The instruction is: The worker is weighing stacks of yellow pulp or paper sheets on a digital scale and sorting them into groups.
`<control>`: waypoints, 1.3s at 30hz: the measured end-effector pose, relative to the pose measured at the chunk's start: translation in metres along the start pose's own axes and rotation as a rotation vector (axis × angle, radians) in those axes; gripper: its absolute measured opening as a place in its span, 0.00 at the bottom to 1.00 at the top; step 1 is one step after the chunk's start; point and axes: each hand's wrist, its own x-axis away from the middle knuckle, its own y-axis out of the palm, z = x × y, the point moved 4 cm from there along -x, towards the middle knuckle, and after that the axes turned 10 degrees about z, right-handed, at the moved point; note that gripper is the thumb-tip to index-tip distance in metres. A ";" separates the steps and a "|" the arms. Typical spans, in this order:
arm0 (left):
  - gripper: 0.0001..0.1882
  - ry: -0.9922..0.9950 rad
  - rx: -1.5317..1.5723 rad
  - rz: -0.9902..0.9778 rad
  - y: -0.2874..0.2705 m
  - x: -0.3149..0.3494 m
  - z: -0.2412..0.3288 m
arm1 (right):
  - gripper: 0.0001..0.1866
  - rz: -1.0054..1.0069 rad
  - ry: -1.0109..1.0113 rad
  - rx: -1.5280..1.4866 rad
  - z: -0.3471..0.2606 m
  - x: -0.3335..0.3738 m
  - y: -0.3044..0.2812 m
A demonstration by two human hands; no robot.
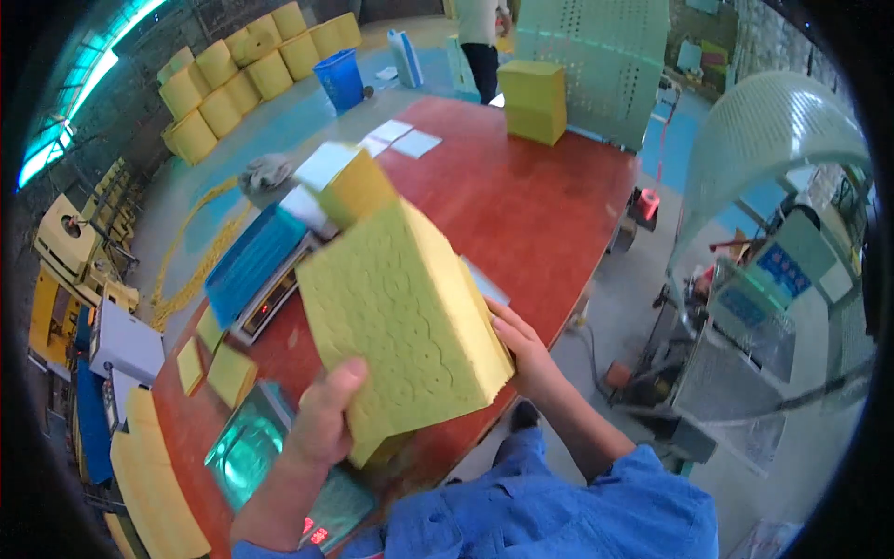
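Observation:
Between my two hands is a thick yellow paper stack (396, 326), tilted, with rows of wavy cut marks on its broad face. My left hand (326, 415) grips its lower left edge, thumb over the marked face. My right hand (521, 349) is pressed to its right side, with some fingers hidden behind. Just beyond it stands another yellow stack (357, 189) with a white sheet on top. Left of the held stack is a scale with a blue tray (251, 265). Near my left forearm lies a scale with a shiny metal pan (244, 452).
A red table (521, 210) extends ahead, with white papers (416, 143) and a yellow block (535, 102) toward its far end. Small yellow pieces (231, 374) lie at the left. Beyond are yellow rolls (219, 98), a blue bin (340, 82) and a standing person (480, 42). Machinery (745, 307) is at the right.

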 end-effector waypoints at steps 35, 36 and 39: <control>0.49 -0.203 0.028 0.140 0.338 -0.560 -0.027 | 0.33 0.423 -0.860 1.403 -0.222 -0.399 -0.198; 0.48 -0.228 0.059 0.093 0.337 -0.559 -0.026 | 0.33 0.417 -0.875 1.401 -0.219 -0.401 -0.199; 0.45 -0.220 0.146 0.029 0.321 -0.532 -0.022 | 0.25 0.408 -0.796 1.249 -0.212 -0.406 -0.181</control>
